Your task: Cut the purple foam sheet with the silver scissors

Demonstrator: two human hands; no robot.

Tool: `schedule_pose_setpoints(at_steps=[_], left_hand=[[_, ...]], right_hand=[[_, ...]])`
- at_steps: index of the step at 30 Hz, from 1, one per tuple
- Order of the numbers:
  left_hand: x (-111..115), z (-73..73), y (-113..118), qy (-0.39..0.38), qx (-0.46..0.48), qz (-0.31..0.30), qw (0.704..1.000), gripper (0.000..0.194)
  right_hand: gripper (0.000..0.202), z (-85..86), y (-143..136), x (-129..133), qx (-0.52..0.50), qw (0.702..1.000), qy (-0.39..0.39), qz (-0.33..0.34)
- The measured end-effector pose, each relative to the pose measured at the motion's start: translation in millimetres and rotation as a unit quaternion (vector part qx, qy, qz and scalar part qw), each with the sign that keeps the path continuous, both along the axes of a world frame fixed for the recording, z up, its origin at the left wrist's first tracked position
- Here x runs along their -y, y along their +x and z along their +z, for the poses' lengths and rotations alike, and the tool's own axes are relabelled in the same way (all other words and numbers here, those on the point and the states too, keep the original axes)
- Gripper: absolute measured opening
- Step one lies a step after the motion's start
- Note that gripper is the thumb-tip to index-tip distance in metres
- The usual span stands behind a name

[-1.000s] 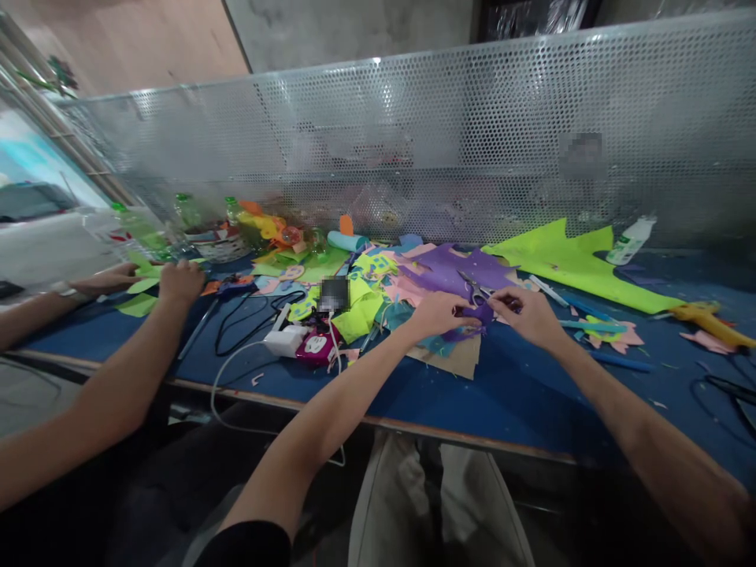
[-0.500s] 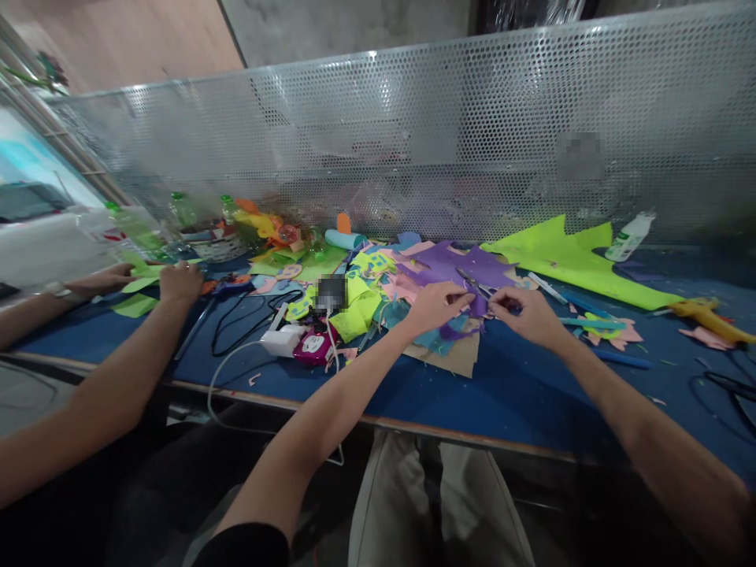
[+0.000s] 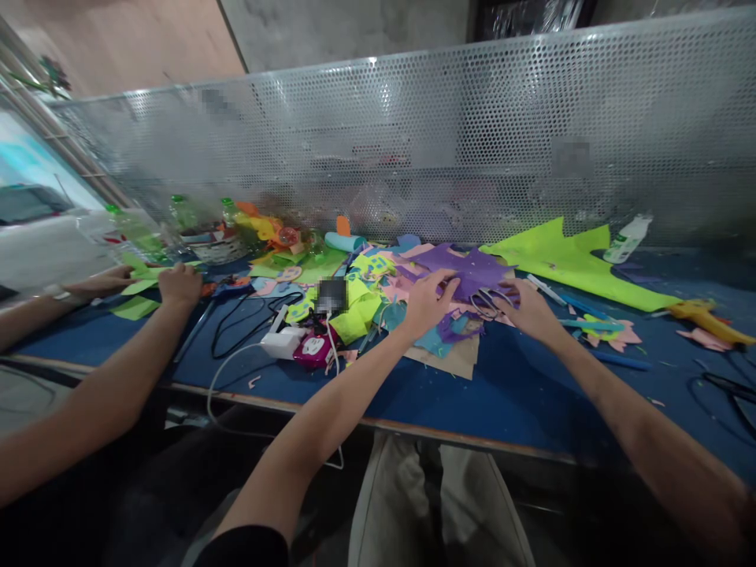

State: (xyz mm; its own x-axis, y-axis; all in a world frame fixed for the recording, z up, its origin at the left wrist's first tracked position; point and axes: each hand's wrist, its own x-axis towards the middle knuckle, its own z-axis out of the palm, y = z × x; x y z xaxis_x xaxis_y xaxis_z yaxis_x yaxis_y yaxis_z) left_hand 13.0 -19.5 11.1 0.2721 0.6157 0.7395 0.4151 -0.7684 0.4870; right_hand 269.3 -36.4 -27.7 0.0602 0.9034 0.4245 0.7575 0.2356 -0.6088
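"Where have you got the left hand?"

"I have my left hand (image 3: 426,305) over the near edge of the purple sheet (image 3: 466,266), thumb and forefinger a little apart. I see nothing between them."

"And the right?"

"My right hand (image 3: 530,313) is at the handles of the scissors (image 3: 485,302), fingers curled. I can't tell whether they grip them or only touch."

"Where do the scissors sit?"

"Between my two hands, at the near side of the purple sheet, right of the middle of the blue worktop (image 3: 502,402) and well in from its near edge. A purple scrap (image 3: 453,326) lies nearer me, above the brown cardboard (image 3: 457,361)."

"What's around that?"

"Along the far edge, by the perforated screen (image 3: 378,134), I've got a lime-green sheet (image 3: 561,260) with a white bottle (image 3: 631,240) beside it. A yellow glue gun (image 3: 714,321) is towards the right end. Left of my left hand I see a magenta box (image 3: 315,348) touching a white adapter (image 3: 285,342). Near the left end, a co-worker's hand (image 3: 180,285) is close to light-green pieces (image 3: 135,307)."
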Motion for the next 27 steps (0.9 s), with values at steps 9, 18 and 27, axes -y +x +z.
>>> schedule_pose_setpoints(at_steps=[9,18,27], left_hand=[[12,2.5,1,0.068,-0.073,-0.017,0.995,0.033],[13,3.2,0,0.059,-0.071,-0.007,0.996,0.033],[11,3.0,1,0.043,-0.086,-0.006,0.995,0.034]], right_hand=[[0.071,-9.7,-1,-12,0.129,0.989,-0.068,-0.036],[0.058,5.2,-3,-9,0.197,0.971,-0.130,-0.037],[0.044,25.4,13,3,0.013,0.995,0.090,-0.037]])
